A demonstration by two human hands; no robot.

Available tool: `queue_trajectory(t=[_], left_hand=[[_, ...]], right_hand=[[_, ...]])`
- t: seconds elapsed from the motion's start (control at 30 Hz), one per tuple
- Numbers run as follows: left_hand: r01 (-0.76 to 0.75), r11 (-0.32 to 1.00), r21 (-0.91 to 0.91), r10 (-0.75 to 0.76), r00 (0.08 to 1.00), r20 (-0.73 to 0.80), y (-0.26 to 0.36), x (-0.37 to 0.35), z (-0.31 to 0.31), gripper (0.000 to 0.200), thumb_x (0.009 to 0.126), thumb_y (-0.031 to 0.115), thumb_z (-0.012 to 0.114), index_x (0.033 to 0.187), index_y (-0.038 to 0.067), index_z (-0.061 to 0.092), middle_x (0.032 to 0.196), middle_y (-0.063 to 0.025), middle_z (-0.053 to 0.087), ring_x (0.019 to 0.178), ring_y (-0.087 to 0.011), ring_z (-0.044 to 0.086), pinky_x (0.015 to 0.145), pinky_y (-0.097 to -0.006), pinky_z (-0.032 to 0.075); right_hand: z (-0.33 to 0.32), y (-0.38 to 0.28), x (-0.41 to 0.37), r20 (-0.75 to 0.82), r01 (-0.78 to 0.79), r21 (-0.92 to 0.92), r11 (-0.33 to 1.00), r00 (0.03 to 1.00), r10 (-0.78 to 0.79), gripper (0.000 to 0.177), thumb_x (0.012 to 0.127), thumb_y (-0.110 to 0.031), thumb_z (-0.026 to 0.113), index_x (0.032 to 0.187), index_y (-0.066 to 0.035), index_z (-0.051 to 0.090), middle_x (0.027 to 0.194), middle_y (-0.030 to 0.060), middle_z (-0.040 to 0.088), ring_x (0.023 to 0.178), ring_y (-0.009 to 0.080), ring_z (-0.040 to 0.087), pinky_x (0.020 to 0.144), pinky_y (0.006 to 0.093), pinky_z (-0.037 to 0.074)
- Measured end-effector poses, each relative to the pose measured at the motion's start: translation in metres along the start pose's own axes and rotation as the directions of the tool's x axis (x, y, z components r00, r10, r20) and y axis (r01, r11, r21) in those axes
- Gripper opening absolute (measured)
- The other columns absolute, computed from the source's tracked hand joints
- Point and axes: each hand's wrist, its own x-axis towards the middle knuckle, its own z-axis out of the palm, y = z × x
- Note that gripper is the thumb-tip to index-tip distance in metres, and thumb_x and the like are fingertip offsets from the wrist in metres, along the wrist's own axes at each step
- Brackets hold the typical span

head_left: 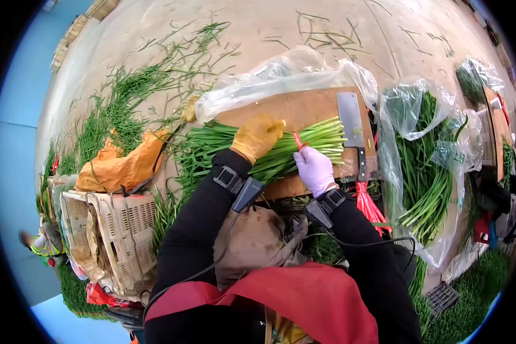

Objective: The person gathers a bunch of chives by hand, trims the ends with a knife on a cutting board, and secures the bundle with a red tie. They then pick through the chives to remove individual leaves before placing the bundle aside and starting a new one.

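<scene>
A bunch of green garlic chives (321, 136) lies across a brown board (304, 103), pale stem ends pointing right, leaves spreading left. A red tie (297, 140) crosses the bunch near the stems. My left hand (257, 137), in a yellow-orange glove, is closed over the top of the bunch, left of the tie; what its fingers hold is hidden. My right hand (315, 169), in a pale purple glove, pinches the tie at the near side of the stems. A cleaver (350, 123) rests on the board to the right, its black handle toward me.
Red ties (370, 206) hang below the cleaver handle. Clear plastic (269, 77) lies along the board's far edge. To the right, an open plastic bag (393, 166) holds more chives. A beige crate (117, 229) and orange sack (120, 166) stand left. Loose leaves (132, 94) litter the floor.
</scene>
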Motion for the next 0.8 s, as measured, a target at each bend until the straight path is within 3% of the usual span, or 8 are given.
queue_trajectory(t=[0.03,0.13,0.23,0.27,0.37,0.47,0.57,0.8], left_hand=[[-0.103,0.994,0.027,0.103,0.995,0.009,0.001,-0.004,0.003,0.023,0.081,0.026,0.067,0.095,0.007,0.071,0.090,-0.0162,0.068,0.088,-0.0354,0.064,0.077,-0.0421,0.052],[-0.277,0.943,0.186,0.263,0.960,0.098,0.015,-0.002,0.015,0.029,0.078,0.015,0.072,0.106,0.005,0.071,0.092,-0.0143,0.069,0.088,-0.0316,0.065,0.078,-0.0388,0.052],[-0.303,0.942,0.142,0.281,0.947,0.157,0.021,0.008,0.029,0.029,0.076,0.015,0.072,0.103,0.006,0.072,0.092,-0.0146,0.068,0.088,-0.0325,0.064,0.079,-0.0398,0.052],[-0.257,0.959,0.121,0.220,0.941,0.256,0.028,0.011,0.026,0.024,0.077,0.013,0.072,0.099,0.006,0.073,0.090,-0.0134,0.069,0.088,-0.0313,0.065,0.078,-0.0388,0.052],[-0.201,0.979,-0.028,0.201,0.947,0.252,0.019,0.009,0.033,0.019,0.077,0.011,0.071,0.095,0.006,0.073,0.088,-0.0120,0.068,0.088,-0.0291,0.065,0.077,-0.0359,0.051],[-0.004,0.974,-0.226,0.064,0.963,0.261,0.008,0.006,0.040,0.013,0.077,0.009,0.071,0.090,0.006,0.072,0.085,-0.0102,0.068,0.083,-0.0264,0.066,0.073,-0.0329,0.051],[-0.083,0.992,-0.091,0.089,0.994,0.067,0.004,0.005,0.053,0.008,0.078,0.009,0.069,0.085,0.006,0.072,0.082,-0.0096,0.068,0.077,-0.0250,0.066,0.068,-0.0318,0.051],[-0.032,0.998,0.047,0.032,0.999,-0.005,0.015,0.006,0.056,0.009,0.081,0.013,0.066,0.082,0.006,0.071,0.081,-0.0104,0.069,0.071,-0.0252,0.067,0.066,-0.0321,0.051]], right_hand=[[0.002,0.002,0.000,-0.011,0.012,0.038,0.999,1.000,-0.011,0.015,0.091,-0.022,0.061,0.087,-0.007,0.059,0.079,0.0170,0.063,0.075,0.0405,0.062,0.065,0.0477,0.050],[0.003,0.002,-0.001,-0.024,0.013,0.030,0.999,1.000,-0.013,0.013,0.088,-0.020,0.063,0.088,-0.007,0.059,0.081,0.0166,0.063,0.076,0.0403,0.062,0.065,0.0468,0.051],[0.002,0.004,-0.002,0.002,-0.024,0.010,1.000,1.000,0.024,0.014,0.087,-0.020,0.065,0.088,-0.008,0.060,0.081,0.0161,0.063,0.077,0.0398,0.062,0.066,0.0459,0.051],[0.003,0.005,-0.002,0.005,-0.036,0.011,0.999,0.999,0.036,0.013,0.087,-0.020,0.065,0.087,-0.008,0.060,0.081,0.0159,0.064,0.077,0.0397,0.062,0.066,0.0456,0.051],[0.003,0.004,-0.003,-0.031,-0.019,0.077,0.997,0.999,0.021,0.014,0.087,-0.021,0.065,0.084,-0.008,0.059,0.080,0.0152,0.063,0.076,0.0391,0.062,0.065,0.0452,0.051],[0.010,0.012,-0.004,-0.079,0.029,0.144,0.989,0.997,-0.018,0.016,0.088,-0.021,0.065,0.082,-0.008,0.057,0.077,0.0149,0.061,0.074,0.0388,0.061,0.064,0.0455,0.049],[0.007,0.009,-0.003,-0.080,0.033,0.158,0.987,0.997,-0.020,0.017,0.089,-0.021,0.064,0.081,-0.008,0.057,0.076,0.0150,0.060,0.073,0.0385,0.061,0.063,0.0456,0.048],[0.007,0.004,-0.003,-0.118,0.060,0.106,0.993,0.992,-0.048,0.014,0.090,-0.021,0.062,0.084,-0.009,0.060,0.078,0.0153,0.061,0.073,0.0379,0.061,0.062,0.0441,0.049]])
